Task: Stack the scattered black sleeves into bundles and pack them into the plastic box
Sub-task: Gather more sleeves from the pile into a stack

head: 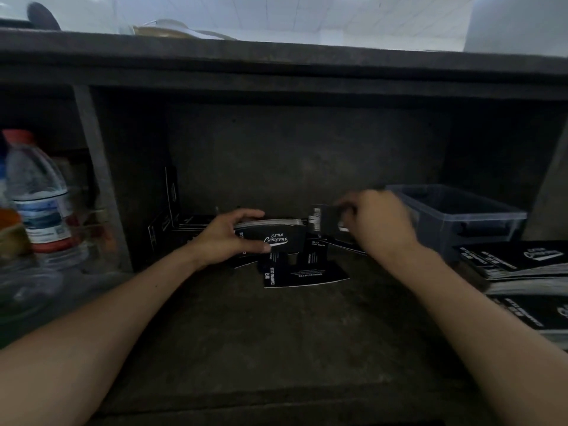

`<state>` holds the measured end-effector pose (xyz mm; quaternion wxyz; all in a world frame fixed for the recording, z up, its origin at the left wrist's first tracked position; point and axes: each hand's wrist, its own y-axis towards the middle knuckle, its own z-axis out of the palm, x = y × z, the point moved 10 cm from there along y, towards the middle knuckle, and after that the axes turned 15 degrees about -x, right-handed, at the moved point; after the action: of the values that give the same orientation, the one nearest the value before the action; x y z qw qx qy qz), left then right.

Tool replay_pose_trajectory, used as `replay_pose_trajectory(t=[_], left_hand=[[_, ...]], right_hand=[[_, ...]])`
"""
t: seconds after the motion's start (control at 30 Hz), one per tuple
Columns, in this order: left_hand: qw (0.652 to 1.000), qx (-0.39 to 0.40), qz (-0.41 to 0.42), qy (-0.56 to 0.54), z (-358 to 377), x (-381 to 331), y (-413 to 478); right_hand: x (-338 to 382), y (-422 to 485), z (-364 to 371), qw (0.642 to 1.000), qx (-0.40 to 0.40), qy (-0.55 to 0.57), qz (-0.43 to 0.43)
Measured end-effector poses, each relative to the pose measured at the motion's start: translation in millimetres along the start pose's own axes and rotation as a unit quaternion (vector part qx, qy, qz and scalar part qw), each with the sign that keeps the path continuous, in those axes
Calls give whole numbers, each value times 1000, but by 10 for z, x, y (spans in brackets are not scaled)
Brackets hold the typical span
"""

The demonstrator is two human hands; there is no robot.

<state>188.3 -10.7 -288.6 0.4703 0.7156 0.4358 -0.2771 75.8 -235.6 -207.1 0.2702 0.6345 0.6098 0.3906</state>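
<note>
My left hand (229, 238) grips a thick bundle of black sleeves (278, 236) standing on edge, white "Club Camping" lettering facing me. Just to its right, my right hand (379, 221) pinches a single black sleeve (322, 219) upright by the bundle's end; this hand is blurred. Loose black sleeves (304, 275) lie flat on the dark shelf in front of the bundle. More sleeves (169, 210) lean against the back left wall. The clear plastic box (461, 213) sits at the back right, just beyond my right hand; its inside looks dark.
Stacked bundles of black sleeves (522, 265) lie at the right edge, in front of the box. A water bottle with a red cap (37, 192) and other bottles stand at the left behind a vertical divider (98, 179). A low shelf top (276, 66) overhangs the space.
</note>
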Motion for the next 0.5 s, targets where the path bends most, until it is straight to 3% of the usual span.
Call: replay_pose_trajectory(t=[0.1, 0.2, 0.3, 0.33, 0.43, 0.5], left_hand=[[1000, -1, -1, 4, -2, -3, -7], [1000, 0, 12, 2, 19, -8, -8], [999, -10, 40, 20, 8, 11, 38], [999, -11, 39, 21, 4, 25, 52], [1000, -20, 15, 2, 3, 88, 85], [1000, -27, 10, -3, -5, 81, 96]], right_hand=[[500, -39, 366, 973, 44, 219, -60], [639, -170, 703, 947, 73, 310, -41], [532, -85, 548, 948, 28, 314, -42], [468, -61, 504, 951, 56, 301, -38], [294, -311, 651, 917, 311, 248, -27], [146, -544, 733, 899, 395, 185, -46]])
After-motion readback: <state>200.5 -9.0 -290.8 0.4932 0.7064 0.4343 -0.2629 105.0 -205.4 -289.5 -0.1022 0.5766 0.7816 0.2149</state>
